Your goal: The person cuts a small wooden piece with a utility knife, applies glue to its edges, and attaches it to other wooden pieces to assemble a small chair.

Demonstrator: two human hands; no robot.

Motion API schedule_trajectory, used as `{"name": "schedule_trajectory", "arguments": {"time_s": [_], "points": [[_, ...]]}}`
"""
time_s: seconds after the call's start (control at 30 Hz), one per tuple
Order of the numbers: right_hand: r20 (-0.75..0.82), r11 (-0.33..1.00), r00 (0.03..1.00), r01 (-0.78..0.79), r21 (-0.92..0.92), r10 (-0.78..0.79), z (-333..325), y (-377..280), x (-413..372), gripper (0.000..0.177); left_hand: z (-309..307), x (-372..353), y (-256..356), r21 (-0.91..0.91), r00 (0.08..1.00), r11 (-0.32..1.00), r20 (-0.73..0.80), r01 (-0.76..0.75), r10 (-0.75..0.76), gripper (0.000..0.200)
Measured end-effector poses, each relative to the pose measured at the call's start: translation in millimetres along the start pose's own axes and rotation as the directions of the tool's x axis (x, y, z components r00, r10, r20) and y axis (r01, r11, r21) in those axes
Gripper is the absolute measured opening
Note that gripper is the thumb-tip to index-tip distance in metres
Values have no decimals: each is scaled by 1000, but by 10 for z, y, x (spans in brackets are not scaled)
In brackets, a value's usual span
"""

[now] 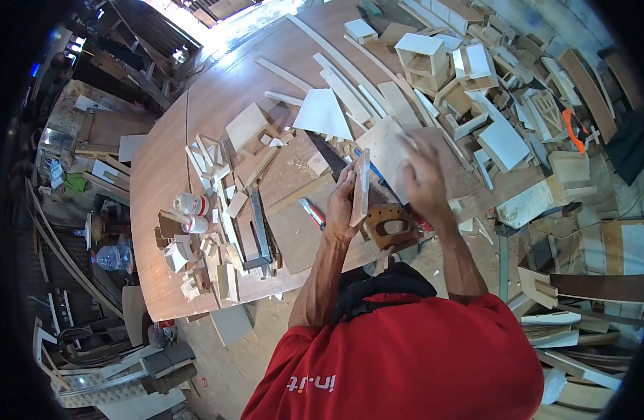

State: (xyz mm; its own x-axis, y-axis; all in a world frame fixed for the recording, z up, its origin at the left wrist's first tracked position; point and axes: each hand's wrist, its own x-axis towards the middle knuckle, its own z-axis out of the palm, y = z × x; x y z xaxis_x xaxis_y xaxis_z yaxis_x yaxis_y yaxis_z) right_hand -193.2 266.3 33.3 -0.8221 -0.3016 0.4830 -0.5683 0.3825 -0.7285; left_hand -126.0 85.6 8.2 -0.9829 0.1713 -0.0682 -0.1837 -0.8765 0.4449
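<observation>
Left hand [341, 204] clamped on a small wooden piece [361, 187], held edge-up at frame center over the brown table [220, 94]. Right hand [425, 183] motion-blurred just right of it, apart from the piece, can't tell if gripping anything. Wooden block with oval hole [383, 239] lower center, red-and-white cutter [312, 211] left of the left hand.

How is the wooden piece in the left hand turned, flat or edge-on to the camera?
Nearly edge-on: the wooden piece in the left hand shows as a narrow strip.
</observation>
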Motion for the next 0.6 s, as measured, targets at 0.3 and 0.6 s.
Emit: {"name": "schedule_trajectory", "arguments": {"time_s": [0.3, 0.6], "points": [[170, 968, 963, 179, 178, -209, 424, -690, -188, 48, -48, -91, 311, 92, 925, 992, -363, -82, 110, 30], [164, 950, 950, 288, -122, -267, 986, -885, 90, 53, -339, -433, 687, -107, 953, 986, -260, 129, -153, 32]]}}
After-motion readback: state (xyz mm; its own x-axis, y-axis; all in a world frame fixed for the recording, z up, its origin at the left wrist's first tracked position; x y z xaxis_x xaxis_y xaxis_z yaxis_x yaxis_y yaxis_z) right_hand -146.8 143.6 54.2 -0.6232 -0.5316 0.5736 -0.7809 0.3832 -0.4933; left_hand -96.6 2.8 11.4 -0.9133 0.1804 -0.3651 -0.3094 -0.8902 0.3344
